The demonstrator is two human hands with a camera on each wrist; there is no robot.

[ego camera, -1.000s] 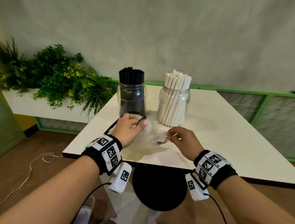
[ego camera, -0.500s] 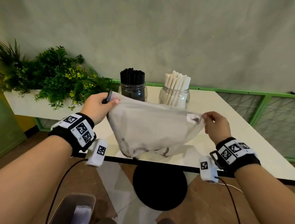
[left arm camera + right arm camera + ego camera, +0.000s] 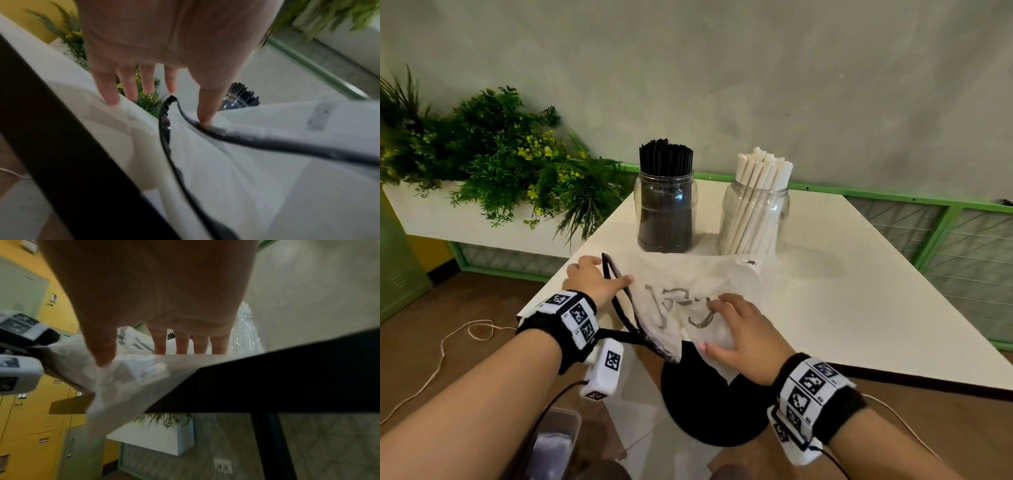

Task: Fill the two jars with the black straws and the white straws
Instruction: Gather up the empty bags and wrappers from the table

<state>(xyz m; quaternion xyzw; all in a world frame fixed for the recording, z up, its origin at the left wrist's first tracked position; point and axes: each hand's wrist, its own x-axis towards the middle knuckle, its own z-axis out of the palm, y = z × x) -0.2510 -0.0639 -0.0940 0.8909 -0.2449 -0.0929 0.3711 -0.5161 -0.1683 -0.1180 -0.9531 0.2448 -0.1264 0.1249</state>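
Observation:
Two clear jars stand at the back of the white table [image 3: 859, 291]. The left jar [image 3: 666, 212] is packed with black straws [image 3: 666, 157]; the right jar [image 3: 755, 219] holds white straws [image 3: 763, 171]. In front of them a white cloth bag [image 3: 688, 291] with black handles [image 3: 616, 301] lies flat, its near end hanging over the table's front edge. My left hand [image 3: 607, 274] rests open on the bag's left side, its thumb [image 3: 205, 113] pressing a handle [image 3: 267, 139]. My right hand [image 3: 722, 322] presses flat on the bag, with its thumb [image 3: 102, 350] on the hanging cloth [image 3: 127, 386].
A long planter of green plants [image 3: 482, 164] runs along the left, past the table's corner. Under the table are its round black base [image 3: 709, 411], a clear plastic bin [image 3: 554, 435] and a loose cord [image 3: 448, 342] on the floor. A green rail [image 3: 893, 195] lines the wall behind.
Half a second ago both hands held the bag stretched up in the air. Now it lies flat on the table, and both hands have let go and rest on it.

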